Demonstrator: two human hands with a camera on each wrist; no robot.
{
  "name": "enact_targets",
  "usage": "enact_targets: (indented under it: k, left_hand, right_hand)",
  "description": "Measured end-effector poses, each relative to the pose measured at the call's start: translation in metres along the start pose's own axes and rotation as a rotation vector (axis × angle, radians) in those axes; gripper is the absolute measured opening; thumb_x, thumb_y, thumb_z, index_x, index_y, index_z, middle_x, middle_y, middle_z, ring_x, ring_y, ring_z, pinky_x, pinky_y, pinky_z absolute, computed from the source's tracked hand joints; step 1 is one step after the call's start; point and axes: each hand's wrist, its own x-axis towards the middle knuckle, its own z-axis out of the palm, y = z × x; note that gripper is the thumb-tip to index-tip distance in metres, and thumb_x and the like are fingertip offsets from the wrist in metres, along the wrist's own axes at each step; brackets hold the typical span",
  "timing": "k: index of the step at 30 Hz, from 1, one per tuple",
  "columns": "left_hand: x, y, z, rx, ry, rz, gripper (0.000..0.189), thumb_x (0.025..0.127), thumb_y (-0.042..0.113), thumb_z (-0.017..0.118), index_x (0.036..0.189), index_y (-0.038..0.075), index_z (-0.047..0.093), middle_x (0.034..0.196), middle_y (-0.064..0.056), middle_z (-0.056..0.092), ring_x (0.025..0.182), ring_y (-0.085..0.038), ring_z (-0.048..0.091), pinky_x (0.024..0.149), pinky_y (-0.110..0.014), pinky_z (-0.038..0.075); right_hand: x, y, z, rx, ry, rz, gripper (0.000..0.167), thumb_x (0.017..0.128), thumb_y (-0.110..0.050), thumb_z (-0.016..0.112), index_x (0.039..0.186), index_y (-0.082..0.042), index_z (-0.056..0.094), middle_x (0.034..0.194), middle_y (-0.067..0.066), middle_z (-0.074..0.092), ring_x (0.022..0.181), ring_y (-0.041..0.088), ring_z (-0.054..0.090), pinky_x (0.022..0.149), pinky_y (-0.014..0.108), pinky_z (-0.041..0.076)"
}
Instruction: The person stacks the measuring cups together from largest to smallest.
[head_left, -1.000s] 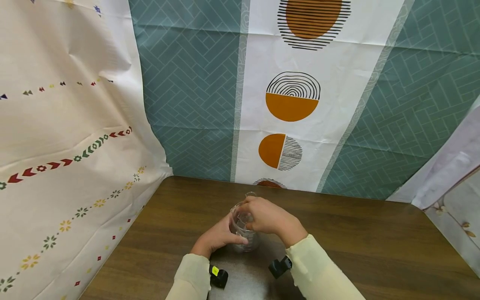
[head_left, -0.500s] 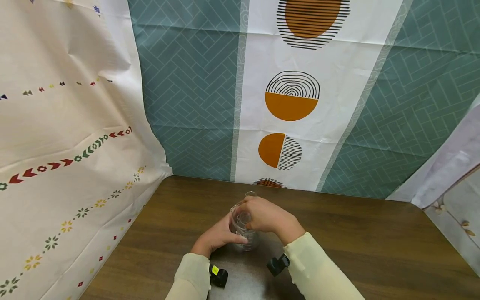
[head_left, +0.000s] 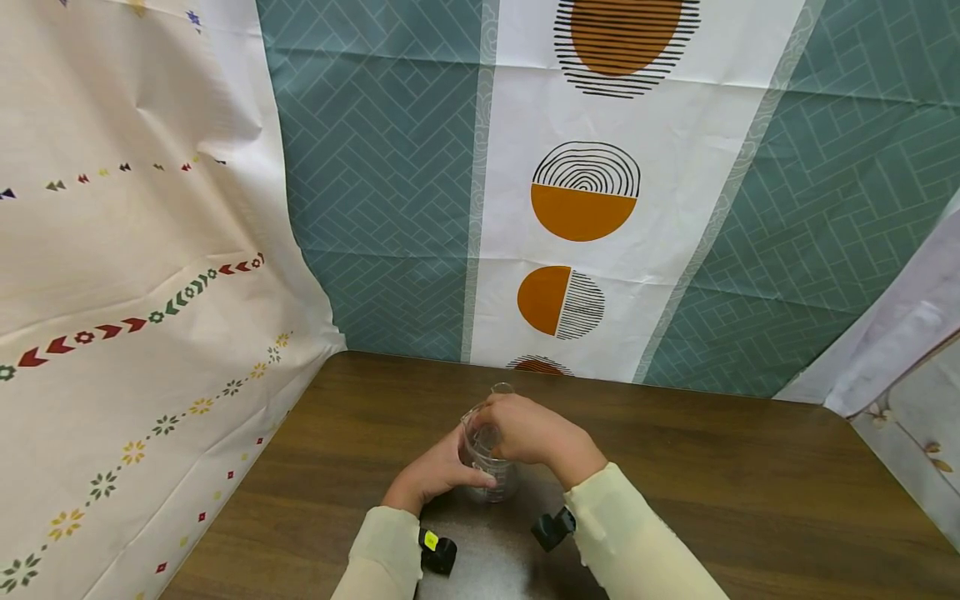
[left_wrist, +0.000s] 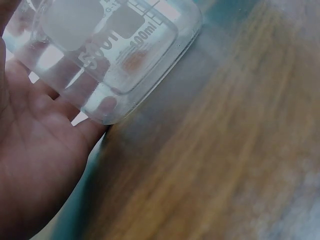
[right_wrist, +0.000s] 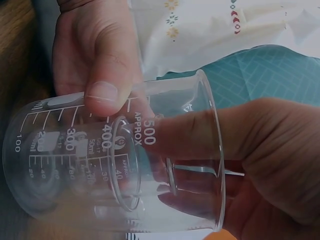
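In the head view my left hand [head_left: 441, 471] grips a large clear glass beaker [head_left: 501, 482], its thumb against the near wall. White print on this beaker [right_wrist: 65, 112] includes 500 and a graduated scale. My right hand [head_left: 528, 429] reaches over the rim from the right, thumb and fingertips inside the mouth. A small beaker [right_wrist: 120, 175] with its own scale sits within the large one, and the right thumb and fingers pinch near its rim. Their exact contact is partly hidden by glass. In the left wrist view the palm [left_wrist: 40, 145] lies along the large beaker [left_wrist: 150, 55].
Another clear glass rim [head_left: 502, 387] shows just behind the right hand. The brown wooden table [head_left: 712, 475] runs back to a teal and white patterned cloth [head_left: 390, 208]. A cream printed cloth [head_left: 150, 333] hangs along the left edge.
The right wrist and sleeve have shifted slightly to the left. The left hand and large beaker stay in place.
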Motion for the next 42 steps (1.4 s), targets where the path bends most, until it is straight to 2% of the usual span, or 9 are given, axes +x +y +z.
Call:
enact_targets:
  k: [6,13,28,36,42]
  left_hand:
    - [0.0004,-0.0004,-0.0003,0.022,0.015,0.012,0.100,0.077,0.019,0.082,0.154,0.029,0.018,0.154,0.002,0.034,0.131,-0.018,0.043,0.109,-0.038,0.036]
    - [0.0013,-0.0006,-0.0002,-0.002,-0.013,0.031,0.098,0.078,0.017,0.081,0.153,0.029,0.019,0.153,0.003,0.035,0.129,-0.018,0.045,0.105,-0.031,0.039]
    - [0.0006,-0.0001,-0.0005,-0.022,-0.024,0.026,0.097,0.078,0.016,0.081,0.152,0.025,0.019,0.151,-0.001,0.038,0.125,-0.017,0.047,0.102,-0.029,0.041]
    - [0.0019,-0.0019,-0.0001,-0.024,-0.025,0.034,0.097,0.077,0.015,0.081,0.152,0.022,0.020,0.152,-0.002,0.036,0.127,-0.017,0.046,0.103,-0.027,0.041]
    - [0.0018,-0.0038,-0.0011,-0.018,-0.037,0.051,0.099,0.078,0.018,0.081,0.153,0.025,0.017,0.156,0.002,0.030,0.132,-0.018,0.042,0.104,-0.027,0.040]
  right_hand:
    - [0.0017,0.0007,0.0015,0.001,-0.001,-0.021,0.038,0.075,-0.008,0.079,0.112,-0.016,0.073,0.119,0.001,0.066,0.112,0.019,0.060,0.095,0.035,0.051]
    - [0.0024,0.0011,0.0023,0.008,-0.015,-0.011,0.037,0.075,-0.008,0.080,0.110,-0.016,0.073,0.118,0.000,0.066,0.112,0.019,0.060,0.097,0.035,0.050]
    - [0.0049,0.0010,0.0048,-0.002,-0.020,-0.019,0.035,0.077,-0.009,0.079,0.110,-0.017,0.073,0.118,-0.001,0.066,0.113,0.019,0.060,0.100,0.037,0.048]
    - [0.0051,0.0019,0.0065,0.007,-0.021,-0.020,0.032,0.077,-0.009,0.079,0.107,-0.016,0.073,0.116,-0.001,0.067,0.110,0.018,0.062,0.094,0.033,0.052]
    - [0.0050,0.0009,0.0060,-0.010,-0.023,-0.024,0.032,0.077,-0.008,0.079,0.107,-0.017,0.073,0.114,-0.001,0.067,0.108,0.017,0.062,0.094,0.033,0.052]
